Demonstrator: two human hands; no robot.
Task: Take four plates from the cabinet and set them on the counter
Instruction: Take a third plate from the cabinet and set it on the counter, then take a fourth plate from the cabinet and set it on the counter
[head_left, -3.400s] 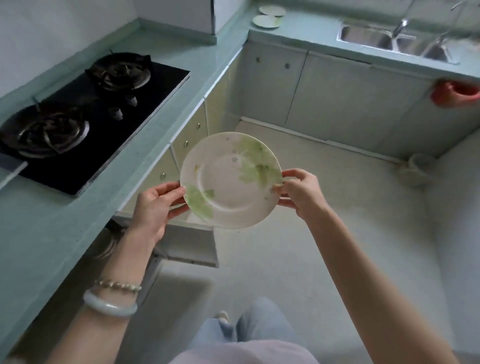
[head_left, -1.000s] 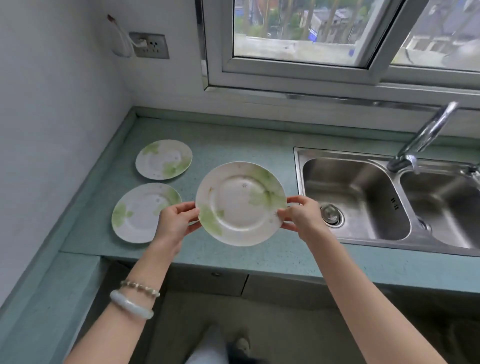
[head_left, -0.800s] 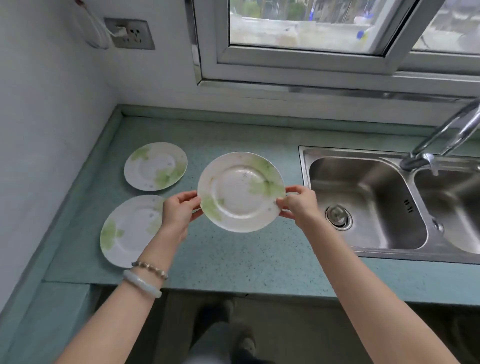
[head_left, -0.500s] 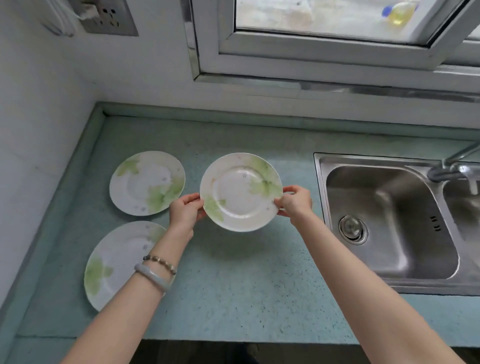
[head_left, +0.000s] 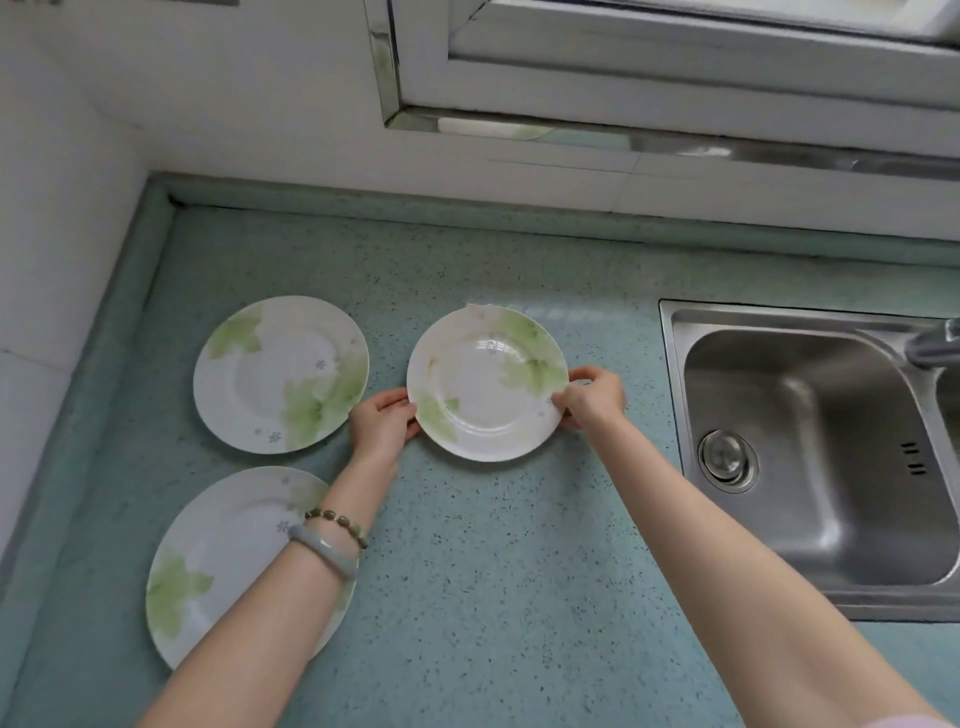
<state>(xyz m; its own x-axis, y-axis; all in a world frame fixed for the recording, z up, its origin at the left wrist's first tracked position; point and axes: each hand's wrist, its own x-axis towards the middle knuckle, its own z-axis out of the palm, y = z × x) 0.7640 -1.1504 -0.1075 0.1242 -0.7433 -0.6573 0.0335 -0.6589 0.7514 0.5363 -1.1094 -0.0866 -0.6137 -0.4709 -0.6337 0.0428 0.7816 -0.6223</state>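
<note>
**Plate 3 at the counter, held at both rims**

Obs: plate 3 (head_left: 487, 383) sits level between the 2 hands, face up, over the back-middle of the counter (head_left: 493, 571). The left hand (head_left: 382, 423) grips its left rim with fingers curled; the right hand (head_left: 592, 397) pinches its right rim. Each hand is on the plate, so neither is nearer. The plate is round, so it has no long axis to line up.

Contact: a thin shadow runs under the near edge. I cannot tell whether the base is fully down or just above the surface.

Neighbours: plate 1 (head_left: 280, 374) lies flat just to the left, apart from plate 3, with the left hand in the gap between them. Plate 2 (head_left: 218, 561) lies flat at front left, partly under the left forearm. The sink (head_left: 670, 395) is to the right, near the right hand but apart from the plate.

Surface: speckled teal stone, flat, hard. A white wall (head_left: 52, 208) closes the left side and a window frame (head_left: 675, 78) the back.

Judgement: 3 of 4 are at the counter. The next move is likely straight down, then both hands slide outward. The left hand has little room beside plate 1.
</note>
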